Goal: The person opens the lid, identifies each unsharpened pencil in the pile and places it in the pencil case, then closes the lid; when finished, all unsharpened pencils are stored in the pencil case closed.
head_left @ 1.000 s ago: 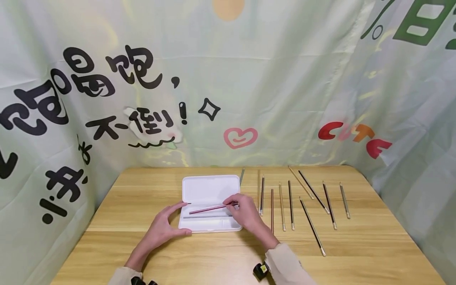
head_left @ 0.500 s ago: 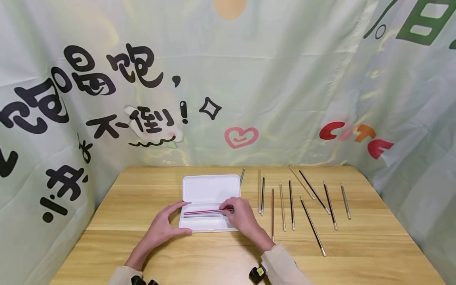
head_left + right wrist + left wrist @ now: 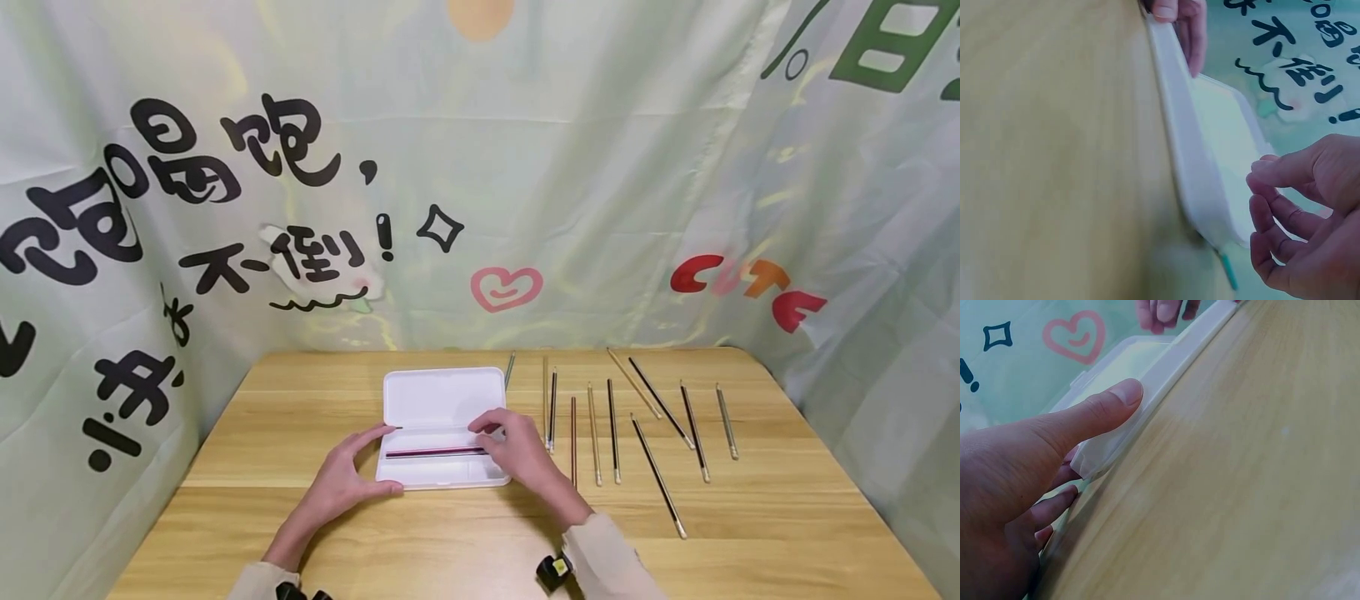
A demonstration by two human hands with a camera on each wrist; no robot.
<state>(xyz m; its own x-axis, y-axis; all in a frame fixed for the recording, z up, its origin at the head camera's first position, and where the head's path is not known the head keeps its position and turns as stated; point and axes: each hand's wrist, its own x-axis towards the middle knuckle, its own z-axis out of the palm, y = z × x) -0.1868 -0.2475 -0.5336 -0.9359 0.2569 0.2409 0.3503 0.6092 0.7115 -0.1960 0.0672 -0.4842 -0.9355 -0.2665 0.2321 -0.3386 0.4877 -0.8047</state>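
Observation:
A white pencil case (image 3: 420, 475) lies with its lid (image 3: 444, 398) raised on the wooden table. Inside it, a dark red pencil (image 3: 431, 453) lies lengthwise along a dark line, likely another pencil. My left hand (image 3: 348, 475) holds the case by its left end, thumb (image 3: 1110, 406) on the front wall and forefinger at the hinge side. Above the right part of the case hovers my right hand (image 3: 517, 450), its fingers loosely curled with nothing between them, as the right wrist view also shows.
Several pencils lie spread right of the case, among them a red pencil (image 3: 573, 442), a black pencil (image 3: 660, 477) and a grey pencil (image 3: 726, 422). A green pencil (image 3: 510, 369) lies just behind the lid. A printed curtain (image 3: 600, 208) stands behind the table.
The dark red pencil, earlier pinched in my right hand, has been lowered and let go in the case. My right hand has lifted slightly off it; my left hand has stayed put.

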